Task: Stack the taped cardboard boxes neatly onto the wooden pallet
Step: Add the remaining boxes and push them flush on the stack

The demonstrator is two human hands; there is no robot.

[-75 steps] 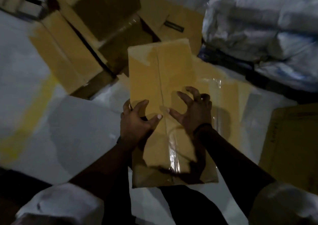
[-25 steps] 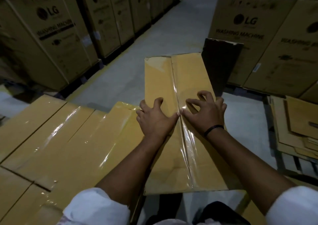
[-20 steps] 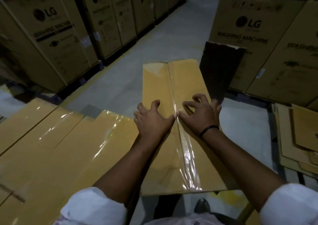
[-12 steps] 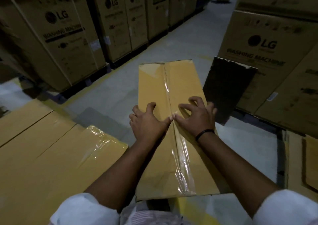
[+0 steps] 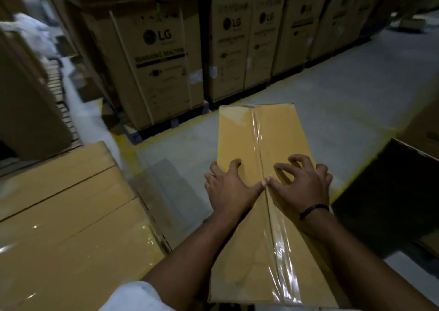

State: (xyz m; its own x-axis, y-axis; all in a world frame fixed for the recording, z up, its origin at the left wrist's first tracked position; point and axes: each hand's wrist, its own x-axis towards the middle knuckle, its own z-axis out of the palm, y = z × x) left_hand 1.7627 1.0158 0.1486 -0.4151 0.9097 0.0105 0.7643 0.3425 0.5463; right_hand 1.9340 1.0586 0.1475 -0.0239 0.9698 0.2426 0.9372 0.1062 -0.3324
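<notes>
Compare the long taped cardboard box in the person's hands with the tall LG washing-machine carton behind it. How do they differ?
The long yellow-brown taped cardboard box lies lengthwise, gripped by the left hand and right hand; the tall brown LG washing-machine carton stands upright, untouched. The box is plain with glossy clear tape along its seam; the carton carries black printing. Both are brown cardboard.

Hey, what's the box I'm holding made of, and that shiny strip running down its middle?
The box looks like plain brown cardboard, matte, with two flaps meeting at a centre seam. The strip over that seam seems to be clear plastic packing tape: glossy, wrinkled, catching bright glare.
</notes>
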